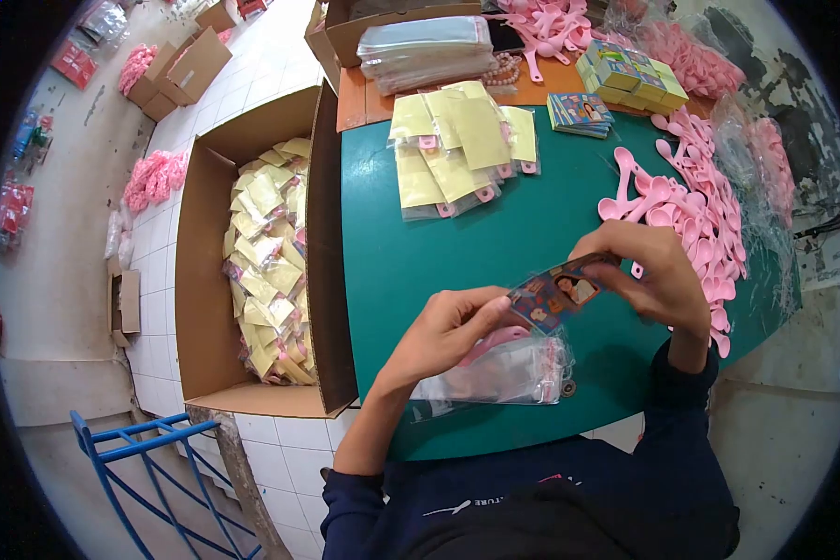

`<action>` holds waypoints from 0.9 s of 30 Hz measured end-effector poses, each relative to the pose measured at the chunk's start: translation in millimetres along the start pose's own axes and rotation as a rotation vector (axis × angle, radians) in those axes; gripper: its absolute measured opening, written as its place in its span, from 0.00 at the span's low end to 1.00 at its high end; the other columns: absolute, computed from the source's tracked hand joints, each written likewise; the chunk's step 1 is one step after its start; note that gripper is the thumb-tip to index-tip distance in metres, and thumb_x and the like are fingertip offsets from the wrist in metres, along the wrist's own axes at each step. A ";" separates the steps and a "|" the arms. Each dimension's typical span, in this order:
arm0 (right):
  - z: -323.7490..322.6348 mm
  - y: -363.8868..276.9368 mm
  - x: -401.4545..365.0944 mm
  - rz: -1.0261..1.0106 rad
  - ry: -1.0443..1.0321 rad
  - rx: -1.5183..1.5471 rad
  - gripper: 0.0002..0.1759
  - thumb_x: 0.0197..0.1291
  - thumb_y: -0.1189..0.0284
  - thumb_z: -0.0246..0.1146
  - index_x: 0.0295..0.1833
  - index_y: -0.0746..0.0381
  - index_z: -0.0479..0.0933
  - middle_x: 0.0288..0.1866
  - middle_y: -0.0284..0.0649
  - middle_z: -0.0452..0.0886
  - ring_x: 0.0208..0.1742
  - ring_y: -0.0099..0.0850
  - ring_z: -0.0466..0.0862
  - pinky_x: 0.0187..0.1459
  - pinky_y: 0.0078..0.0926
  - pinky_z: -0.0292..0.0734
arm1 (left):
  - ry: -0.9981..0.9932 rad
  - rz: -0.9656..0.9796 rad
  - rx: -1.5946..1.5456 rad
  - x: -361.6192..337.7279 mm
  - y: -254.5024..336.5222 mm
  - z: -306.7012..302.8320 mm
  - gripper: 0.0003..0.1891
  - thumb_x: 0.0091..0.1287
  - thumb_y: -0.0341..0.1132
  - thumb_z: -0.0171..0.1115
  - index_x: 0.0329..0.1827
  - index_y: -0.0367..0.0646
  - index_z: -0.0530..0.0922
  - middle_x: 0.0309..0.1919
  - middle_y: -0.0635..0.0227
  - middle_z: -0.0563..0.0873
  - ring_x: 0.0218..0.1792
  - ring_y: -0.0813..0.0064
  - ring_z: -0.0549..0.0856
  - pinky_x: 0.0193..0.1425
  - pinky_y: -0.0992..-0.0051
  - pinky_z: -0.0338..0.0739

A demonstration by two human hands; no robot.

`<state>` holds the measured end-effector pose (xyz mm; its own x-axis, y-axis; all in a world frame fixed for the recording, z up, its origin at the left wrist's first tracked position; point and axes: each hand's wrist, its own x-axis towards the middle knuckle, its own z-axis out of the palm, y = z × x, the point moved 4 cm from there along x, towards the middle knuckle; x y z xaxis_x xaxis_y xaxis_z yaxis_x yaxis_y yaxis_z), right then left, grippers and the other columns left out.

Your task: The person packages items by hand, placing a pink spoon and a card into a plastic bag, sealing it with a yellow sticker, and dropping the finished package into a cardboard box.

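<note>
Above the green table, a printed blue card is held between both hands. My left hand pinches its left end, and a pink spoon shows just under those fingers. The fingers of my right hand are closed on the card's right end. Beneath the hands lies a stack of clear plastic bags. Several packed bags with yellow cards rest further up the table. Loose pink spoons are heaped at the right.
A large cardboard box full of packed bags stands left of the table. At the back are stacked clear sleeves, card bundles and a small card pile. A blue metal frame stands lower left.
</note>
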<state>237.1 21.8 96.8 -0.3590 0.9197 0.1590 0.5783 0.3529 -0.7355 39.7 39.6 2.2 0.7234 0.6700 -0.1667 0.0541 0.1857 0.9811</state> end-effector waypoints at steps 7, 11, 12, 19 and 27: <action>39.1 1.7 -2.1 -0.074 -0.318 -0.185 0.14 0.51 0.72 0.66 0.42 0.64 0.73 0.40 0.43 0.76 0.39 0.45 0.79 0.38 0.36 0.75 | 0.033 0.130 0.099 -2.1 3.0 13.4 0.21 0.71 0.36 0.54 0.65 0.40 0.68 0.28 0.58 0.87 0.26 0.78 0.81 0.38 0.73 0.78; 46.5 -1.5 -3.9 -0.068 -0.366 -0.186 0.16 0.52 0.72 0.66 0.46 0.63 0.73 0.44 0.43 0.76 0.42 0.45 0.79 0.39 0.37 0.75 | 0.080 0.003 0.335 -7.4 15.1 15.3 0.33 0.70 0.35 0.55 0.75 0.48 0.51 0.34 0.56 0.87 0.31 0.68 0.86 0.42 0.73 0.78; 46.0 2.3 -5.1 -0.142 -0.359 -0.126 0.15 0.52 0.72 0.66 0.46 0.63 0.74 0.42 0.43 0.77 0.40 0.44 0.80 0.38 0.36 0.75 | 0.078 0.023 0.342 -7.5 14.8 15.6 0.34 0.69 0.36 0.57 0.75 0.48 0.50 0.34 0.56 0.87 0.31 0.66 0.87 0.41 0.73 0.78; 17.6 39.9 4.1 0.226 -0.158 0.429 0.10 0.48 0.76 0.71 0.32 0.67 0.77 0.24 0.33 0.78 0.27 0.21 0.79 0.25 0.18 0.70 | -0.032 0.237 0.193 -9.8 5.6 -16.0 0.38 0.62 0.34 0.66 0.72 0.41 0.55 0.38 0.61 0.88 0.34 0.72 0.86 0.39 0.77 0.78; 19.7 46.9 9.4 0.449 -0.036 0.586 0.14 0.47 0.78 0.73 0.25 0.61 0.71 0.25 0.30 0.76 0.25 0.13 0.74 0.25 0.13 0.66 | 0.228 0.170 -0.165 -17.4 15.0 -24.1 0.24 0.65 0.28 0.62 0.64 0.36 0.68 0.37 0.66 0.85 0.40 0.85 0.81 0.44 0.83 0.75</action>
<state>246.4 43.6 50.8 -0.2092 0.9442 -0.2545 0.1923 -0.2155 -0.9574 11.3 48.1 17.4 0.5384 0.8418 -0.0382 -0.1797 0.1590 0.9708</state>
